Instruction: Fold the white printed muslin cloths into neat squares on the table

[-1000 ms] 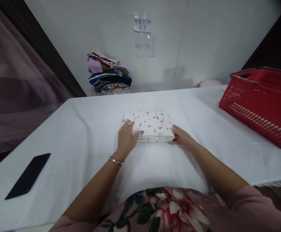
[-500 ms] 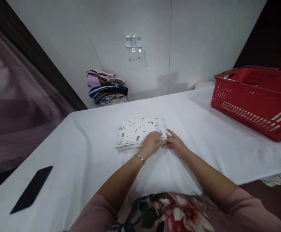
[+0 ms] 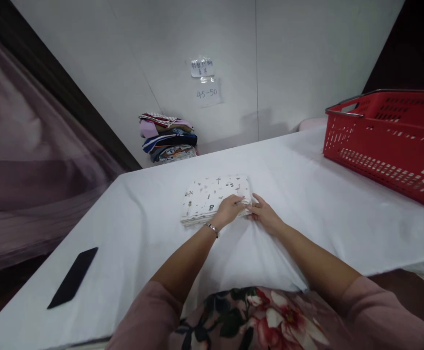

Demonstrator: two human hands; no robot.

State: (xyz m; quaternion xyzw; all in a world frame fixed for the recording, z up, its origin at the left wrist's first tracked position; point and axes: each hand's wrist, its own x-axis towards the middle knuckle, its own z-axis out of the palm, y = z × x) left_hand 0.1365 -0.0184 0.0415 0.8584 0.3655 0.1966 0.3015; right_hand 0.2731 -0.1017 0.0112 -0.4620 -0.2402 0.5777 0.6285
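Observation:
A folded white cloth [image 3: 213, 192] with small dark prints lies flat in layers on the white-covered table [image 3: 153, 257]. At its near right corner my left hand [image 3: 230, 209], with a bracelet at the wrist, pinches the cloth's edge between thumb and fingers. My right hand [image 3: 264, 214] meets it from the right, its fingertips closed at the same corner and one finger raised. Part of the corner is hidden behind the fingers.
A red plastic basket [image 3: 386, 146] with metal handles stands on the right. Beyond the far edge is a stack of folded clothes [image 3: 170, 138] against the wall. A dark flat rectangular object [image 3: 73, 278] lies at the left. Pink sheer fabric [image 3: 33, 160] hangs further left.
The view has shifted slightly, so the table's contents appear further right. My left fingers have lifted a bit of the cloth's corner. Both hands stay at that corner.

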